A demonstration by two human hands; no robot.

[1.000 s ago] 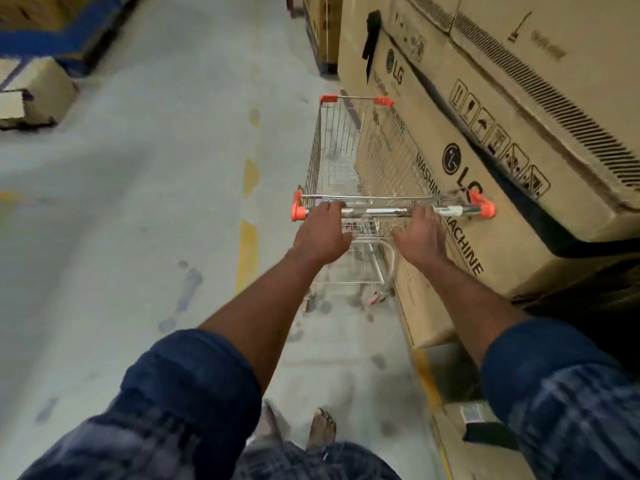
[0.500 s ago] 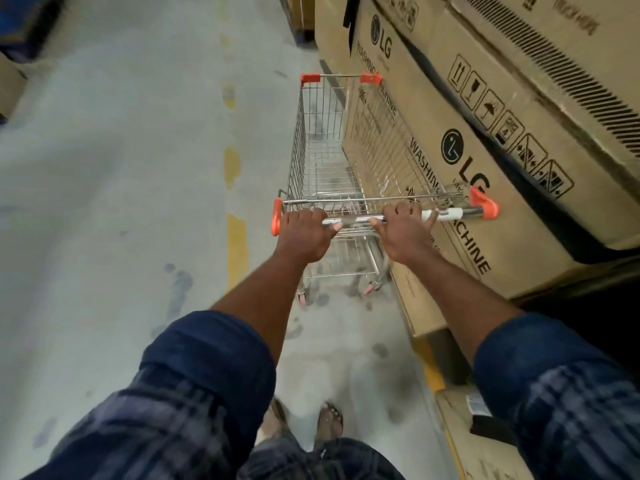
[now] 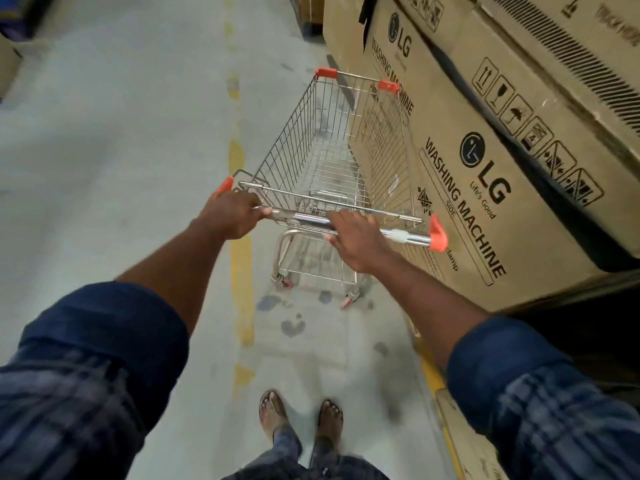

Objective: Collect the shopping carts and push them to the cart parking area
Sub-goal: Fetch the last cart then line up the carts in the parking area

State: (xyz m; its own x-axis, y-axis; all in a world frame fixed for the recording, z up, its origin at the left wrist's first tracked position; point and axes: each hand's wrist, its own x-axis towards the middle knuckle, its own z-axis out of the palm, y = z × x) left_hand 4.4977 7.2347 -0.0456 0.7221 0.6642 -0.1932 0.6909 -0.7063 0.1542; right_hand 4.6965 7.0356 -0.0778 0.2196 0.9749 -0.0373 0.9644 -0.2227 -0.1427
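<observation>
We wear a dark blue checked shirt, its left sleeve and right sleeve rolled back into broad plain navy cuffs, with the forearms bare down to the left hand and right hand. At the near edge, open-toed sandals show below a blue checked leg garment

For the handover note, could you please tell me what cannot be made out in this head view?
Cart parking area: beyond the head view's top edge.
Shopping cart front wheels: head view, hidden beneath its wire basket.
Small print on the washing machine box: head view, too small and blurred.
Carton at lower right: head view, cut off by the bottom edge and the right sleeve.
</observation>
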